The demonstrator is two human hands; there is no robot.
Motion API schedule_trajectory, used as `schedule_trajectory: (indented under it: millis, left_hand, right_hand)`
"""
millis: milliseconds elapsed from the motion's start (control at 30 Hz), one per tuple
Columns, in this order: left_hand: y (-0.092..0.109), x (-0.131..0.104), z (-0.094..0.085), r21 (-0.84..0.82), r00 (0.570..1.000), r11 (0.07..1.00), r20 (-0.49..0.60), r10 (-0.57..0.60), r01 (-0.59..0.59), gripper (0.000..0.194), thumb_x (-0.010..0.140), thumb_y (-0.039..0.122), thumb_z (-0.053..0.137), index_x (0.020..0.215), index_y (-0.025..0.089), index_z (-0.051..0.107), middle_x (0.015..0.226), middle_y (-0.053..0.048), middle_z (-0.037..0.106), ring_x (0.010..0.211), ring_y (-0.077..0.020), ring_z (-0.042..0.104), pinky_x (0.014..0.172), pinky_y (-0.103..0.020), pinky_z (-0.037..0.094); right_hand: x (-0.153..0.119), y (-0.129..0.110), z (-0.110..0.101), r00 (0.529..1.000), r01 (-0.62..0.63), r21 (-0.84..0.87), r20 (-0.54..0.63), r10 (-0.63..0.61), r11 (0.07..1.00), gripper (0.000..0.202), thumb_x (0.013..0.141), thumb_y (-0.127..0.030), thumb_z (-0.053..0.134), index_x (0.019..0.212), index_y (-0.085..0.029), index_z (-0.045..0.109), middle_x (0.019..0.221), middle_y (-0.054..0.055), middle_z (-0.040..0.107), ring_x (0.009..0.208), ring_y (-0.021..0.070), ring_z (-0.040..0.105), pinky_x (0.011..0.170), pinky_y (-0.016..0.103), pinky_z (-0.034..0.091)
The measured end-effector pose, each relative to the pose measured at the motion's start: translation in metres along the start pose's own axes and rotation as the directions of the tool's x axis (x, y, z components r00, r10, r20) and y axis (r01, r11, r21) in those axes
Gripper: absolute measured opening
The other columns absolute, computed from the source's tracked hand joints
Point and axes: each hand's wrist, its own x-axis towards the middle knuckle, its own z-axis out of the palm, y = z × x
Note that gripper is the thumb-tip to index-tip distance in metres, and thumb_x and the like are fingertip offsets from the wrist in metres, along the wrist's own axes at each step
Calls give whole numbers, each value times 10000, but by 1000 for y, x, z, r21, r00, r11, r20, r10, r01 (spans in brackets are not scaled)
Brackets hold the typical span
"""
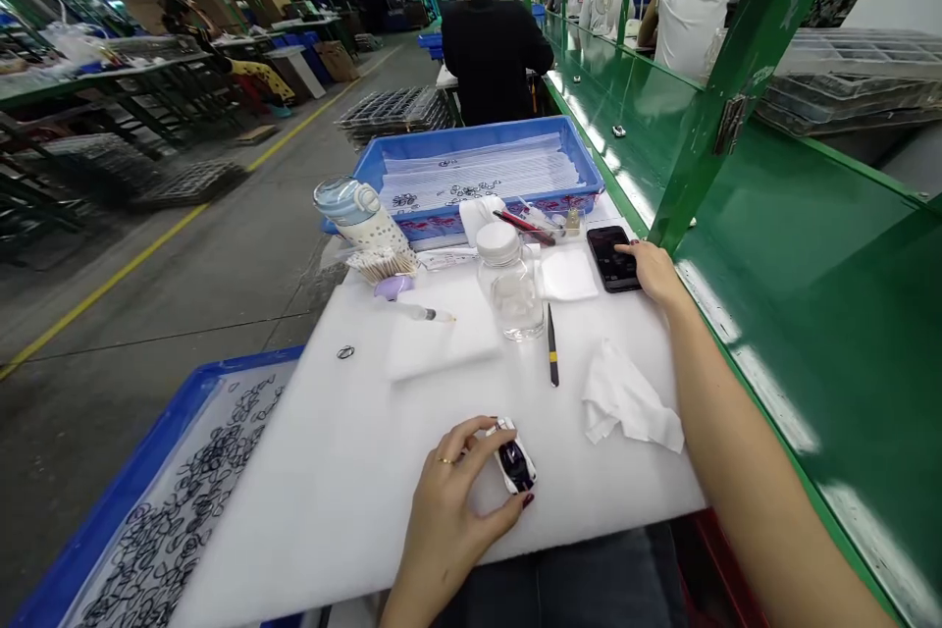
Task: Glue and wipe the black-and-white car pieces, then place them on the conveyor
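Observation:
Near the front of the white foam-covered table, my left hand (457,496) grips a small toy car (515,459), white with a dark glossy top, between thumb and fingertips. My right hand (654,270) reaches to the far right, a finger stretched onto the dark screen of a smartphone (612,260) lying flat; its other fingers are partly hidden. Between the hands lie black tweezers (552,353) with a yellow band and a crumpled white tissue (629,397). A clear jar (513,289) with a white lid holds some liquid. Left of it, a thin brush-like pen (427,312) rests on a folded white cloth (442,348).
A blue tray (478,216) with white sheets and small black rings stands behind the jar. Cotton swabs (383,263) and a patterned cup (364,216) are left. Another blue bin (183,412) holds many black rings. A green post (725,118) and conveyor (824,314) border the right.

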Motion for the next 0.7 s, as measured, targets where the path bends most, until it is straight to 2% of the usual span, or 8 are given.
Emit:
schedule_trajectory:
  millis: [167,267,433,567,700]
  left_hand:
    - [-1,2,-2,-13,999,999,40,-30,31,496,687,228,797,1153,353,681,1244,-45,610,1001,-270,641,854,-434,558]
    - [0,3,-2,-10,997,998,44,-57,58,488,677,243,808,1138,351,689,1240,-52,609,990,-275,649,831,-425,563]
    - [3,5,-2,-2,996,998,60,-70,70,466,678,245,803,1122,340,698,1228,-63,610,963,-267,658,816,-412,569]
    - [0,5,-2,29,995,998,70,-65,63,463,678,254,793,1123,338,697,1226,-63,606,941,-262,663,797,-406,577]
    - [-4,4,-4,59,990,996,114,-77,71,511,714,279,763,1207,351,650,1266,-56,588,1024,-271,647,822,-396,582]
  right_hand:
    - [2,4,-7,998,-61,51,7,61,997,570,971,-430,245,1189,-224,730,1299,64,656,1233,266,568,1080,404,368]
    - [4,8,-9,997,-79,87,-5,80,993,550,950,-438,283,1182,-215,729,1259,52,679,1209,259,590,1052,386,405]
    - [7,12,-10,996,-83,104,-34,87,991,441,840,-355,500,1197,-206,713,1218,55,701,1192,252,600,1049,381,415]
    - [12,17,-9,996,-79,88,-31,82,993,460,839,-296,464,1227,-183,684,1177,64,716,1134,215,636,1008,348,450]
    - [14,13,-13,996,-85,3,-35,85,996,449,843,-237,408,1191,-173,686,1114,70,731,1077,200,655,960,326,469]
